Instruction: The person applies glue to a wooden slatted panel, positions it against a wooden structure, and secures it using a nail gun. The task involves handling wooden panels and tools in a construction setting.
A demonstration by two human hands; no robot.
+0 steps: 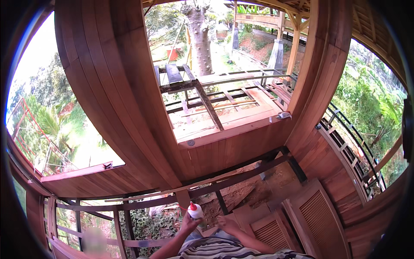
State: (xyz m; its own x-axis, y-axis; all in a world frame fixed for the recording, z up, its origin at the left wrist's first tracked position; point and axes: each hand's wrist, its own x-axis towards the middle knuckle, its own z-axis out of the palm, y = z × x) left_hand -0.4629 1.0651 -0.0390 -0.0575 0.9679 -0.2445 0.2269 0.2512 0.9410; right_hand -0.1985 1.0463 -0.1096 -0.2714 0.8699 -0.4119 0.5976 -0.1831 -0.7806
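Observation:
A white squeeze bottle with a red pointed cap (195,211) stands upright in my left hand (188,224), whose fingers wrap round its lower part. It looks like a glue bottle. Just to its right, my right hand (227,224) is held in front of my body with the fingers curled in. What those fingers hold, if anything, is too small to make out. Both hands are low in the view, over my striped shirt (233,248) and beside the open floor frame.
Dark floor beams (151,203) cross gaps above soil and plants. Louvred wooden panels (321,211) lean at the lower right. Wood-clad walls surround a window opening; on its sill (237,129) lie a small tube (283,115) and a round grey thing (190,142). Outside is another open frame (207,103).

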